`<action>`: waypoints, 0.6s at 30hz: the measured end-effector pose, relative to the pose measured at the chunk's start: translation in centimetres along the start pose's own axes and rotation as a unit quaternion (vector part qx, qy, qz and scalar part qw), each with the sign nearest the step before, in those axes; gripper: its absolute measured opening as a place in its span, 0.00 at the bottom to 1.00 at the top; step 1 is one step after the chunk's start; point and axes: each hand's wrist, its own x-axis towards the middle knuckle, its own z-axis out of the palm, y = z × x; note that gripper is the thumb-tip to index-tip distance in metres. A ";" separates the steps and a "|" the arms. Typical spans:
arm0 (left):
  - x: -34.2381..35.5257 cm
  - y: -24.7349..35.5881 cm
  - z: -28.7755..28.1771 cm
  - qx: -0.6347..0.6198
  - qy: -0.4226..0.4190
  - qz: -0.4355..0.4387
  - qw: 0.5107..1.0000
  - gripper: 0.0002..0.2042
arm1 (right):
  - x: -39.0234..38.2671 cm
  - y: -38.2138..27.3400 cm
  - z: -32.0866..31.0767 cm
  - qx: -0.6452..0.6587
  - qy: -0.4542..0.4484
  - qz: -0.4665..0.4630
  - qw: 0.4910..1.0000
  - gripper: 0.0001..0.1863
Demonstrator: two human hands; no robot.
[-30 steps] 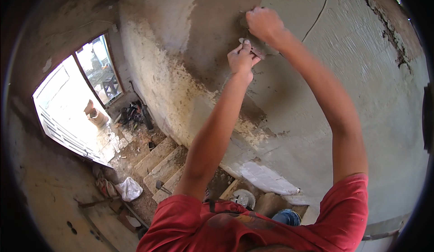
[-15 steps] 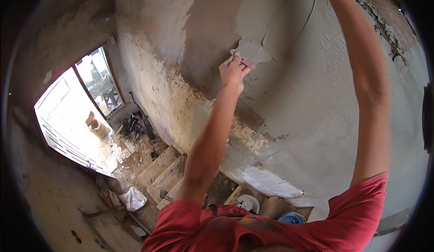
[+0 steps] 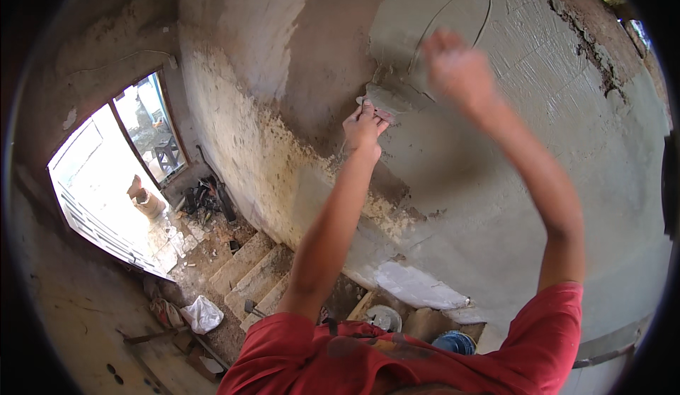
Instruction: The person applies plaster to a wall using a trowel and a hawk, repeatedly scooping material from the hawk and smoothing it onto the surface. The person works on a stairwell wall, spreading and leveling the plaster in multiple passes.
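- Grey plaster [image 3: 489, 204] coats much of the wall [image 3: 258, 126] from twelve to four o'clock; long, even strokes should flatten its curved ridge [image 3: 489, 18].
- Crumbled edge [image 3: 591, 51], two o'clock: strokes should stop short.
- Steps [image 3: 249, 276], half past seven: footing deserves care.
- Right hand [image 3: 462, 75], half past one, blurred; its fingers' state cannot be told. Open room lies toward three.
- Left hand [image 3: 363, 130], one o'clock: thumb and fingers pinch a flat plate [image 3: 383, 116] bearing mortar [image 3: 387, 99], best held level.

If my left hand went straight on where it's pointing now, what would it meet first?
Likely the grey wall plaster, with the flat tool in your left hand reaching it first; depth is hard to judge.
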 end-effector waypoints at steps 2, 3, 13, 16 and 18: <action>-0.5 -0.5 0.2 0.010 0.023 0.003 1.000 0.18 | -3.9 -5.8 2.1 0.077 -0.067 -0.004 0.995 0.11; -0.9 -0.7 0.3 0.018 0.032 0.005 0.999 0.18 | -4.8 -7.6 3.1 0.108 -0.096 -0.002 0.990 0.11; -0.9 -0.2 1.3 0.044 0.020 0.007 0.999 0.21 | 0.1 0.3 5.4 0.044 -0.105 0.082 0.990 0.12; -1.3 0.0 1.5 0.038 0.012 0.015 0.999 0.23 | 3.9 6.5 3.3 0.004 -0.053 0.139 0.989 0.13; -1.4 0.2 1.6 0.035 0.006 0.009 0.999 0.23 | 6.6 11.6 1.3 0.022 -0.112 0.204 0.972 0.12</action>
